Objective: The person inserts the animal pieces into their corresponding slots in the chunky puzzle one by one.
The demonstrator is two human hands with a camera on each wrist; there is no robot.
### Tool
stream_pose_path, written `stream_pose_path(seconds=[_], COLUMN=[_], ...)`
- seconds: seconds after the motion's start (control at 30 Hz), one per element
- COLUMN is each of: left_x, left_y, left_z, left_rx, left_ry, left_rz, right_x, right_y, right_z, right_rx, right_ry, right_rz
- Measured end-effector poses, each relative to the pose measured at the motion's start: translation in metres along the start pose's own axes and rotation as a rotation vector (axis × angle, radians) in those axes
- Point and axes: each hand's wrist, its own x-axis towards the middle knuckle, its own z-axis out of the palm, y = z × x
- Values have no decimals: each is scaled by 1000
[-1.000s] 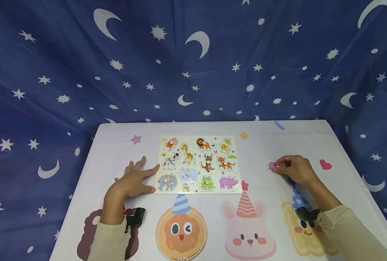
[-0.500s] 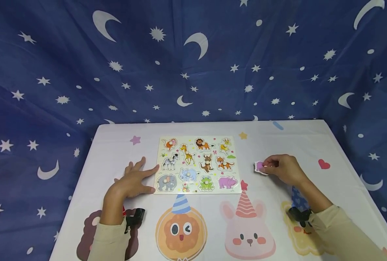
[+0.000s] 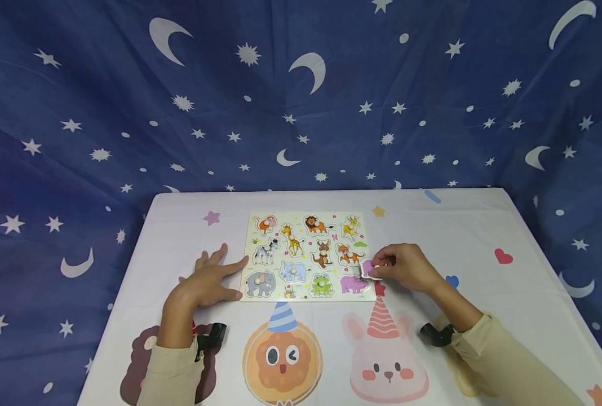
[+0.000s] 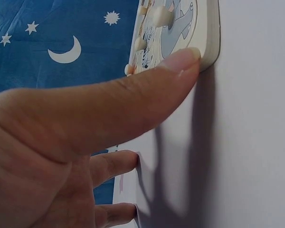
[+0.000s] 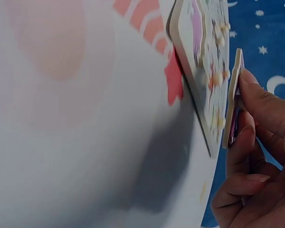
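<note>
A wooden animal puzzle board (image 3: 287,216) lies on the table, with knobbed pieces such as the elephant (image 3: 260,283) and frog (image 3: 321,286) in their places. My left hand (image 3: 204,282) is spread at the board's left side, its thumb (image 4: 180,59) resting on the corner and its index fingertip at the edge. My right hand (image 3: 404,268) pinches a purple puzzle piece (image 3: 367,269) between thumb and fingers, its knob mostly hidden. In the right wrist view that piece is held tilted on edge, clear of the board. In the head view it overlaps the board's right edge, beside the purple hippo picture (image 3: 354,283).
A white tablecloth (image 3: 453,225) printed with cartoon faces, stars and hearts covers the table. Behind it hangs a dark blue curtain (image 3: 352,152) with moons and stars. Black wrist cameras sit on both wrists, the right one (image 3: 437,334) low over the cloth.
My right hand has carried the purple piece leftward from the right side of the table to the board's right edge. My left hand has stayed where it was.
</note>
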Motion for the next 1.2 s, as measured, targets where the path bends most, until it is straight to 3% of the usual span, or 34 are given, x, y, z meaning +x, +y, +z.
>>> stream_pose_path(seconds=[0.3,0.73,1.2], left_x=[1,0,1], left_y=[1,0,0], left_z=[0,0,0], left_rx=[-2,12,11], left_ry=[-2,-2,-3], left_rz=[-3,-2,0], right_x=[3,8,8], right_y=[-14,-25,-22], right_z=[17,35,43], right_rx=[34,19,-12], right_ry=[-59,-91,-101], right_rz=[50,-27,-16])
